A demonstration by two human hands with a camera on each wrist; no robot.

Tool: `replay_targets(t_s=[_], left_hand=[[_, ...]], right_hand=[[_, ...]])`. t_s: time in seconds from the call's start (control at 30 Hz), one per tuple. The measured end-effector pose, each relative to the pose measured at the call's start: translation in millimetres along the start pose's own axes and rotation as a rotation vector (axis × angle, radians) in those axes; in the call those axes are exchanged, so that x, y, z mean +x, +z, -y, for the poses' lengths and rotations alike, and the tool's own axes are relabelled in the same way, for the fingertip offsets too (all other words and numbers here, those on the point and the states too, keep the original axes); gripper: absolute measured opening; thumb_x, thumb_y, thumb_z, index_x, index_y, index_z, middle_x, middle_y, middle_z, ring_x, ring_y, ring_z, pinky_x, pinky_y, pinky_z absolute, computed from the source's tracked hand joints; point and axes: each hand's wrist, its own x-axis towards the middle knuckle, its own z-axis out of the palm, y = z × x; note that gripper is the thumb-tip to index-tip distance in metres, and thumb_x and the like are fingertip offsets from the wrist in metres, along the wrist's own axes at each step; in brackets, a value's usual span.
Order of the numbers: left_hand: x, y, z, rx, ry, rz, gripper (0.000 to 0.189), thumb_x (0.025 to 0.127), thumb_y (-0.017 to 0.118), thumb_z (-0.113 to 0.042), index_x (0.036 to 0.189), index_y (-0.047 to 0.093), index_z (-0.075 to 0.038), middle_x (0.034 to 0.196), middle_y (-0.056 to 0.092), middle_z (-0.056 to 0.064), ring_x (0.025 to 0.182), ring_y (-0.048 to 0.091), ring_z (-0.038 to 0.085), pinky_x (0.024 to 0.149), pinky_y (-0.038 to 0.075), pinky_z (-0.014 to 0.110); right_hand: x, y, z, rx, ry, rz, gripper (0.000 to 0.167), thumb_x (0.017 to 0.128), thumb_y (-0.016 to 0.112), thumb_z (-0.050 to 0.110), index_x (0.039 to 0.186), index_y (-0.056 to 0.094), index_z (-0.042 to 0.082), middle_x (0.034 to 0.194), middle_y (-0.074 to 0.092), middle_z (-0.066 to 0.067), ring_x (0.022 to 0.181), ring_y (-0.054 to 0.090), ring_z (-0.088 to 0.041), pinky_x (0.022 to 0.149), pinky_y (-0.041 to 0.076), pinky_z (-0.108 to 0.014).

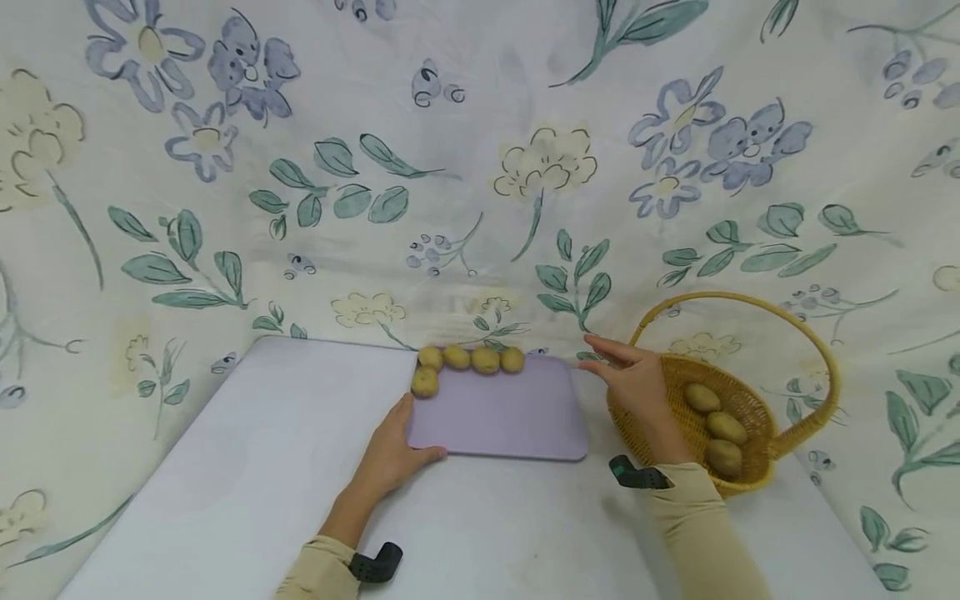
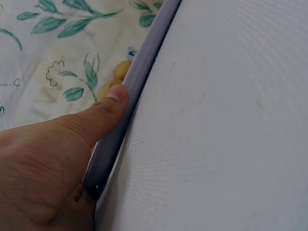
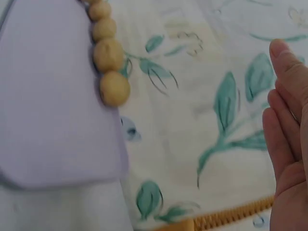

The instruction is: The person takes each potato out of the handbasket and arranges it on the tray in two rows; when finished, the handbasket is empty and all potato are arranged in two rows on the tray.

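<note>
A lilac tray (image 1: 498, 421) lies on the white table, with several potatoes (image 1: 485, 360) lined along its back edge and left corner. My left hand (image 1: 390, 450) holds the tray's front left corner; in the left wrist view its thumb (image 2: 113, 98) lies on the rim. To the right of the tray, my right hand (image 1: 636, 383) hovers by the left rim of a wicker basket (image 1: 686, 367), thumb and fingers apart, holding nothing. Inside the basket lie three potatoes (image 1: 725, 427). The right wrist view shows the right hand (image 3: 291, 120) with its fingers extended.
The basket's tall arched handle (image 1: 750, 300) rises above the right side of the table (image 1: 247, 433). Behind the table and around its sides hangs a floral cloth (image 1: 465, 167), close to the tray's back edge.
</note>
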Motion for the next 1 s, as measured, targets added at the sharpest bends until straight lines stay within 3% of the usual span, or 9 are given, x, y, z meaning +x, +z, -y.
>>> replay_targets(t_s=[0.27, 0.47, 0.7, 0.77, 0.87, 1.0], left_hand=[[0.5, 2.6, 5.0, 0.007, -0.001, 0.008, 0.117, 0.079, 0.088, -0.039, 0.159, 0.018, 0.009, 0.167, 0.022, 0.027, 0.155, 0.022, 0.044, 0.128, 0.023, 0.054], [-0.5, 2.8, 5.2, 0.02, -0.006, 0.02, 0.117, 0.079, 0.088, -0.04, 0.159, 0.018, 0.009, 0.167, 0.021, 0.027, 0.155, 0.021, 0.044, 0.128, 0.023, 0.054], [1.7, -0.8, 1.7, 0.033, 0.001, 0.016, 0.116, 0.081, 0.086, -0.04, 0.159, 0.016, 0.009, 0.167, 0.02, 0.027, 0.155, 0.021, 0.044, 0.128, 0.022, 0.055], [2.4, -1.5, 2.0, 0.035, -0.003, 0.018, 0.116, 0.081, 0.086, -0.039, 0.16, 0.016, 0.008, 0.168, 0.02, 0.026, 0.156, 0.02, 0.043, 0.129, 0.022, 0.053], [3.5, -1.8, 2.6, 0.032, -0.003, 0.025, 0.116, 0.081, 0.086, -0.039, 0.16, 0.015, 0.007, 0.168, 0.019, 0.025, 0.156, 0.02, 0.042, 0.129, 0.021, 0.052], [4.6, -2.2, 3.9, 0.034, -0.006, 0.027, 0.117, 0.081, 0.086, -0.04, 0.16, 0.014, 0.007, 0.168, 0.018, 0.026, 0.156, 0.019, 0.042, 0.129, 0.02, 0.052]], right_hand=[[-16.3, -55.3, -9.3, -0.031, 0.067, -0.127, 0.046, 0.085, 0.084, 0.013, 0.127, 0.071, 0.0, 0.112, 0.076, 0.02, 0.103, 0.07, 0.007, 0.083, 0.058, -0.01], [-23.0, -91.2, -16.5, -0.151, 0.149, -0.202, 0.049, 0.085, 0.084, 0.025, 0.13, 0.071, 0.009, 0.11, 0.073, 0.03, 0.099, 0.067, 0.013, 0.079, 0.056, -0.006], [-20.3, -126.5, -26.2, -0.15, 0.19, -0.258, 0.049, 0.087, 0.082, 0.024, 0.131, 0.07, 0.007, 0.102, 0.072, 0.034, 0.1, 0.067, 0.013, 0.082, 0.054, -0.004], [-18.7, -132.7, -27.5, -0.186, 0.221, -0.266, 0.051, 0.086, 0.083, 0.031, 0.131, 0.07, 0.011, 0.1, 0.07, 0.037, 0.099, 0.066, 0.015, 0.081, 0.052, -0.002], [-18.1, -140.3, -29.0, -0.238, 0.281, -0.271, 0.056, 0.084, 0.083, 0.041, 0.133, 0.07, 0.016, 0.102, 0.068, 0.039, 0.098, 0.063, 0.018, 0.08, 0.05, -0.001], [-18.1, -145.8, -33.3, -0.263, 0.349, -0.268, 0.061, 0.083, 0.081, 0.049, 0.136, 0.068, 0.021, 0.119, 0.07, 0.029, 0.099, 0.058, 0.018, 0.078, 0.049, -0.001]])
